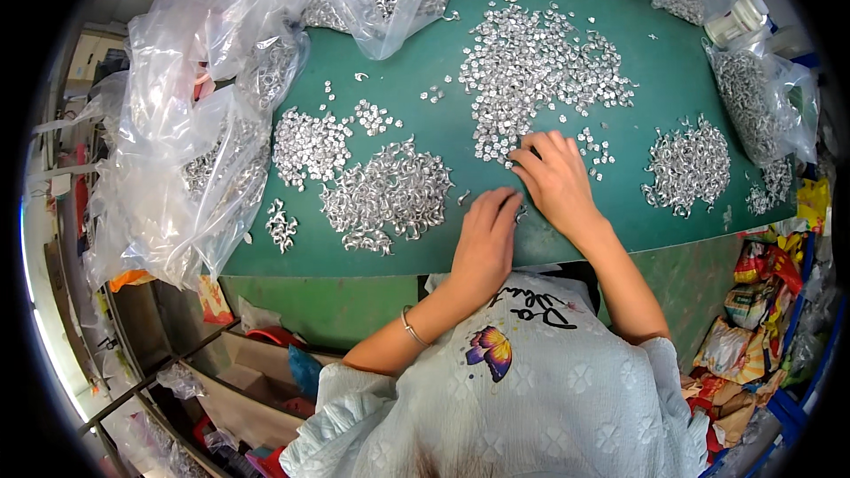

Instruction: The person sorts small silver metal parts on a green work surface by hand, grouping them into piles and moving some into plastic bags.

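My left hand (487, 235) is near the table's front edge, its fingers curled and pressed together. A small silver metal piece (521, 212) shows beside its fingertips, and what lies between them is hidden. My right hand (558, 181) reaches to the near tip of a large pile of small silver flower-shaped pieces (540, 66), fingers bent and apart, fingertips touching the pile. Left of my left hand lies a heap of curved, hook-like silver pieces (387, 195). A smaller heap of flower-shaped pieces (312, 147) sits behind it.
Another silver heap (688, 166) lies at the right of the green table (390, 80). Clear plastic bags of metal parts stand at the left (235, 150), back (390, 0) and right (753, 97). A white spool (739, 19) is at the back right. Below the left edge is an open drawer (243, 385).
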### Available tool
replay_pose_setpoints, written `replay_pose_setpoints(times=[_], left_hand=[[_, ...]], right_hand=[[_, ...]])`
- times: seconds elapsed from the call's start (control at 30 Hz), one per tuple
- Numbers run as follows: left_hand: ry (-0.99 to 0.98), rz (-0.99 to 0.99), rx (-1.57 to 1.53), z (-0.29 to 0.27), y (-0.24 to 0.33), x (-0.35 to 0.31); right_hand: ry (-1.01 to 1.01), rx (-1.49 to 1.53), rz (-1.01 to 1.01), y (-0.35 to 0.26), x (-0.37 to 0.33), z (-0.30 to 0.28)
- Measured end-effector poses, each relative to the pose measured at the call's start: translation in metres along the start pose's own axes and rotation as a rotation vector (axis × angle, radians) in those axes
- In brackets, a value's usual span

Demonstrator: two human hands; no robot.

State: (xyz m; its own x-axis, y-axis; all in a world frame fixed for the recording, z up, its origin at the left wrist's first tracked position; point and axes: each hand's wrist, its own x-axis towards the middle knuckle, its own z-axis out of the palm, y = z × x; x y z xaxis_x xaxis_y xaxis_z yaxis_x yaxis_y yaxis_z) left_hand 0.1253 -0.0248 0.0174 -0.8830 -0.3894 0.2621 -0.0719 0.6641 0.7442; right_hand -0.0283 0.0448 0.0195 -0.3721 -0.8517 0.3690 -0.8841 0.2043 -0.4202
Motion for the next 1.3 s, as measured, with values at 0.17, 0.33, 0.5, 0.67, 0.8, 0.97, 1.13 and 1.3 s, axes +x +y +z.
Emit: replay_pose_setpoints(times=[0.17,0.33,0.5,0.67,0.8,0.97,1.13,1.3], left_hand=[[-0.076,0.020,-0.029,0.000,-0.009,-0.010],[0.082,-0.070,0.324,-0.017,-0.006,-0.010],[0.169,-0.102,0.469,-0.027,-0.031,0.000],[0.232,-0.107,0.507,-0.031,-0.036,-0.004],[0.259,-0.088,0.453,-0.027,-0.031,-0.004],[0.156,-0.122,0.334,-0.017,-0.018,-0.008],[-0.046,-0.053,0.408,-0.006,-0.011,0.015],[-0.068,-0.055,0.405,0.016,-0.013,0.051]], right_hand=[[-0.136,-0.015,0.008,-0.004,-0.018,-0.021],[-0.114,0.127,0.101,-0.018,-0.036,-0.028],[-0.154,0.138,0.131,-0.040,-0.039,-0.012],[-0.064,0.189,0.095,-0.025,-0.061,-0.009],[0.106,0.121,0.194,-0.008,-0.075,-0.024],[0.212,-0.185,0.350,0.025,-0.101,-0.045],[0.249,-0.554,0.462,0.060,-0.108,-0.066],[0.258,-0.547,0.433,0.071,-0.098,-0.070]])
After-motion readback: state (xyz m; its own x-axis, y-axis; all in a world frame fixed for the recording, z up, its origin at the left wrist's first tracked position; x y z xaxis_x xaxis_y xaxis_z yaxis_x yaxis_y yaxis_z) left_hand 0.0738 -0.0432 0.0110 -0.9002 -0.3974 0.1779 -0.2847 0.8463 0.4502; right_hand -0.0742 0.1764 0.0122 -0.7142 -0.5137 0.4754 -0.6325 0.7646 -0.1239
